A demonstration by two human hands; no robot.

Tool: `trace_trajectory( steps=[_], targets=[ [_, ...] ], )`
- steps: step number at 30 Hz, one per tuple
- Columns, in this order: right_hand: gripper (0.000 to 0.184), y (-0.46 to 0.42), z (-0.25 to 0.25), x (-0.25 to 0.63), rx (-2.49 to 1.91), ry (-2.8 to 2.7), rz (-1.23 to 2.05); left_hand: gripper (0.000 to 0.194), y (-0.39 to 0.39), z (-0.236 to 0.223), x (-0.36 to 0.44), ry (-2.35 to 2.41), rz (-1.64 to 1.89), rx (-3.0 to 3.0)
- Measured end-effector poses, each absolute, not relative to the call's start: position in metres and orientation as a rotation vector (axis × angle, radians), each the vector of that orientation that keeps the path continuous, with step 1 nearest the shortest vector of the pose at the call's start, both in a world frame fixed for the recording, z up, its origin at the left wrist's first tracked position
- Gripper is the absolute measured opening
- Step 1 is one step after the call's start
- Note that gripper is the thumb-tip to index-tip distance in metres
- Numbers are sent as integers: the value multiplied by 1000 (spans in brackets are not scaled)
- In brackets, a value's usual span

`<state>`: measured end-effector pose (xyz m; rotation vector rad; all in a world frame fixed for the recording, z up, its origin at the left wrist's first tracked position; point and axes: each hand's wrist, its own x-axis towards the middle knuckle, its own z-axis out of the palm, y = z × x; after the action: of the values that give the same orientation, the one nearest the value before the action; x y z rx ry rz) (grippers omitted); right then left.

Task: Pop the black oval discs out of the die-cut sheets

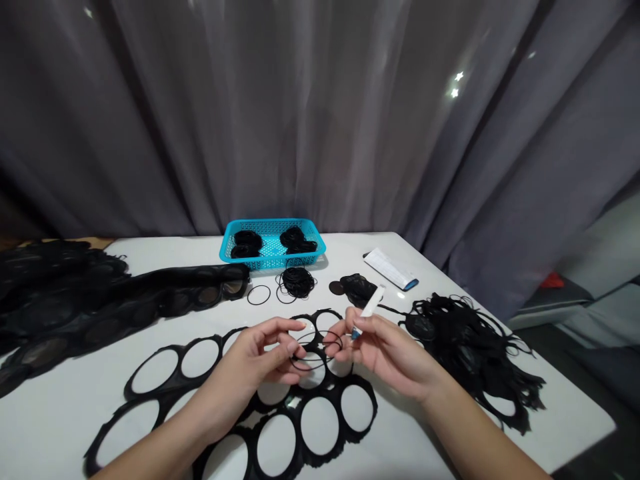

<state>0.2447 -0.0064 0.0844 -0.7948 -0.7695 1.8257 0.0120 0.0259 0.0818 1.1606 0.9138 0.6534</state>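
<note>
The white desk [560, 417] is carrying a black sheet with round holes [299, 441], lying toward its near edge. A blue basket [273, 264] is standing by the far edge. Above the sheet, the left hand [270, 350] and right hand [377, 347] are facing each other. Toward the far right corner, a packet [389, 265] is showing faint marks, too blurred to read. The right thumb and forefinger are gripping a white tool [370, 303]; the left thumb and fingers are pinching thin black rings [315, 370], which the other right fingers are touching.
</note>
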Motion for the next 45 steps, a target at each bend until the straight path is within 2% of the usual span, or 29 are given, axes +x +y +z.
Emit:
trace_trajectory(
  steps=[5,10,12,17,24,28,33,40,45],
  targets=[
    [29,10,80,257,-953,-902,1570,28,30,57,7,1044,711,2006],
    [29,49,65,296,-1201,-954,972,49,29,30,-1,997,495,2464],
    [26,60,60,309,-1224,-914,876,53,28,24,-2,1002,462,2533],
    [22,59,72,307,-1082,-806,1085,57,28,14,-3,1005,477,2641],
    [12,101,100,241,-869,-831,1563,57,29,4,-2,1027,506,2679],
    [17,142,87,211,-1064,-810,1520,56,28,4,0,1043,457,2710],
    [17,150,58,220,-1234,-898,1380,54,27,3,0,1036,523,2683],
    [18,122,51,259,-1302,-1043,1197,55,27,5,2,1041,492,2688],
    [25,57,55,266,-1279,-1140,1084,59,29,2,-2,1073,460,2864]
  ],
)
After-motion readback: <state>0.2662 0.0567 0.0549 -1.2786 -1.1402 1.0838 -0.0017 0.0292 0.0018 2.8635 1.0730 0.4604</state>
